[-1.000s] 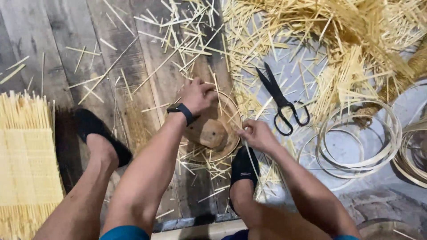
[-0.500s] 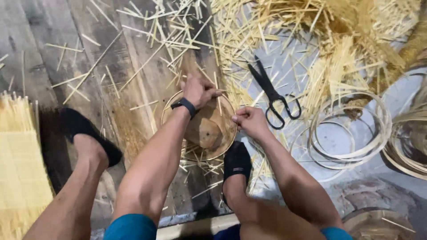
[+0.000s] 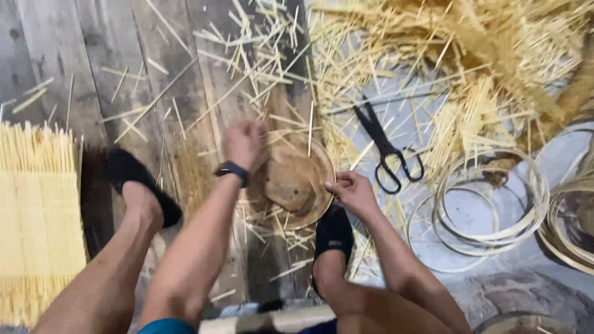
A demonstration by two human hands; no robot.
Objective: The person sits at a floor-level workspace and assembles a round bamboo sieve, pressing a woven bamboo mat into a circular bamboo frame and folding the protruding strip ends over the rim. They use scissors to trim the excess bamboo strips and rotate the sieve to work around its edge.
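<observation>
Black scissors (image 3: 388,148) on the floor, bamboo hoops (image 3: 489,213) beside them — woven mat (image 3: 37,222) far left

I see the left hand (image 3: 242,143) resting on the far rim of a round woven tray (image 3: 296,185), the right hand (image 3: 350,190) pinching its right edge (black scissors (image 3: 387,150) lie just right of it).

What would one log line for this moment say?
left hand: on round woven basket far edge | right hand: gripping basket rim | black scissors: on floor, beside
</observation>
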